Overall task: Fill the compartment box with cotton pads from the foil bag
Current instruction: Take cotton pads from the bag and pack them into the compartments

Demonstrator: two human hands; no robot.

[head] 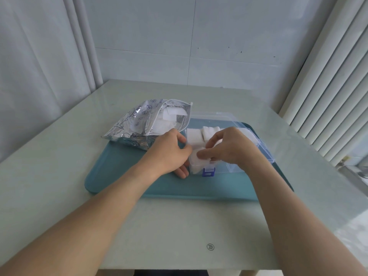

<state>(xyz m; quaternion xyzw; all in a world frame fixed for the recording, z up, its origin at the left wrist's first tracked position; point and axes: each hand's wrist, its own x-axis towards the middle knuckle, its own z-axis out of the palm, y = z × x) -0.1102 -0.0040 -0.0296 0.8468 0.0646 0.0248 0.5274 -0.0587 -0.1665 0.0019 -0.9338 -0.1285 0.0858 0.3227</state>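
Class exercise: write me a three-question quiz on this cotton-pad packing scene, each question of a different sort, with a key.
1. True or false: the foil bag is sealed shut.
2. Multiple choice: the compartment box stands on A) a blue mat, B) a wooden board, C) the bare table.
3. Fill in: the right hand presses a cotton pad into the box's near-left ____.

Key
1. False: its mouth gapes, with white pads showing inside.
2. A: the blue mat.
3. Compartment, while the left hand rests against the box's left side.
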